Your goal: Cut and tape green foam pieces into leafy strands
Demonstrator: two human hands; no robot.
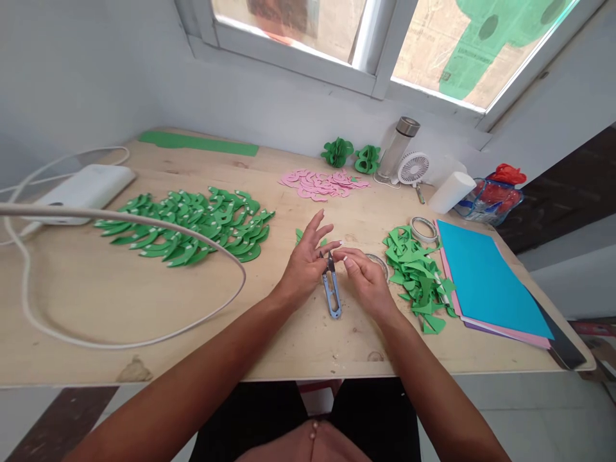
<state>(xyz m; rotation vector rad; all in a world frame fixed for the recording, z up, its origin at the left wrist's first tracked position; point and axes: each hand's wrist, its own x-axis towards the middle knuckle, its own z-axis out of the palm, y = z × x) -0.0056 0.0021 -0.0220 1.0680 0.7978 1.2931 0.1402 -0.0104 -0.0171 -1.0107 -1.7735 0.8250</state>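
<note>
My left hand [307,262] is above the middle of the table with its fingers spread. Small white bits show near its fingertips; whether they are tape or nails is unclear. Close on its right, my right hand [368,279] has thumb and forefinger pressed together, and anything pinched there is too small to name. Between the hands lie blue-handled thread snips [332,295], blades pointing away from me. A roll of tape [380,262] is partly hidden behind my right hand. Small green paper pieces [299,236] peek out beyond my left hand.
Left are many green paper cutouts [192,224] with white tabs, a looping white cable [231,256] and a white box [91,186]. Pink cutouts [322,184], a bottle [397,147] and a fan [414,168] stand behind. Green scraps [414,269] and blue sheets [491,282] lie right.
</note>
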